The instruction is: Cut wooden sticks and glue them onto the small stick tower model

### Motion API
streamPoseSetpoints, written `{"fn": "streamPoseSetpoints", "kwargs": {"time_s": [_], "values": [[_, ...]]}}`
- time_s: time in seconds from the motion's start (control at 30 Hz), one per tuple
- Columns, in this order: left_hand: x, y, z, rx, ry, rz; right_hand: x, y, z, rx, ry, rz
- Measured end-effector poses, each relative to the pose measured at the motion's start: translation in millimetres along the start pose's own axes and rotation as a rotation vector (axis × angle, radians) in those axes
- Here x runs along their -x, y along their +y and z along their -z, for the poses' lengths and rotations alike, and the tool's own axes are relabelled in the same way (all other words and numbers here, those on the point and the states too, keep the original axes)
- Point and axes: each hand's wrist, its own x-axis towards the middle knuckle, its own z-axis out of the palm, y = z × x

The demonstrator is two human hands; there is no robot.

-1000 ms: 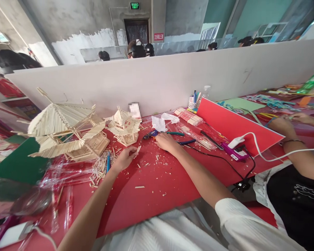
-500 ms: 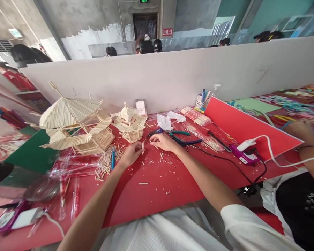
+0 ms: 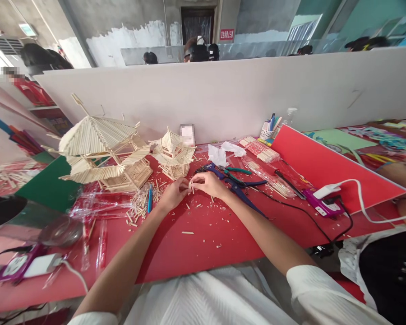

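Note:
My left hand point(image 3: 176, 194) is closed in a pinch on a short wooden stick point(image 3: 191, 185), held upright just above the table. My right hand point(image 3: 208, 184) meets it there, its fingertips pinched at the same small pieces; exactly how many pieces lie between the fingers is hard to make out. Behind the hands stands a small stick pavilion point(image 3: 174, 155), and to its left a larger stick pavilion point(image 3: 104, 153). A blue tool point(image 3: 245, 196) lies beside and partly behind my right hand, next to green-handled pliers point(image 3: 238, 170).
Wood offcuts point(image 3: 138, 207) and a blue pen point(image 3: 150, 198) lie left of my hands. Bagged sticks point(image 3: 262, 151), a red board point(image 3: 334, 167) and a purple power strip point(image 3: 323, 205) are on the right. A white partition point(image 3: 223, 95) closes the back. Another person's arm point(image 3: 401, 180) rests at far right.
My right hand has moved left to meet my left hand, and its fingertips now pinch at the stick. The view has shifted slightly, and more of the blue tool shows.

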Motion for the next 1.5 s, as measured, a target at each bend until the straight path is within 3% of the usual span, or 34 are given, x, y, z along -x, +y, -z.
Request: {"fn": "streamPoseSetpoints", "kwargs": {"time_s": [0.53, 0.77, 1.03, 1.5], "values": [[5, 19, -2.2, -0.312, -0.044, 0.042, 2, 3, -6, 0.023, -0.006, 0.01], [5, 20, -7.6, -0.244, -0.04, 0.077, 4, 2, -8, 0.021, 0.021, -0.008], [4, 24, -8.6, -0.348, -0.027, 0.116, 3, 8, -5, -0.025, -0.043, -0.023], [4, 21, -10.1, -0.305, -0.031, 0.122, 2, 11, -5, 0.002, -0.054, 0.047]]}}
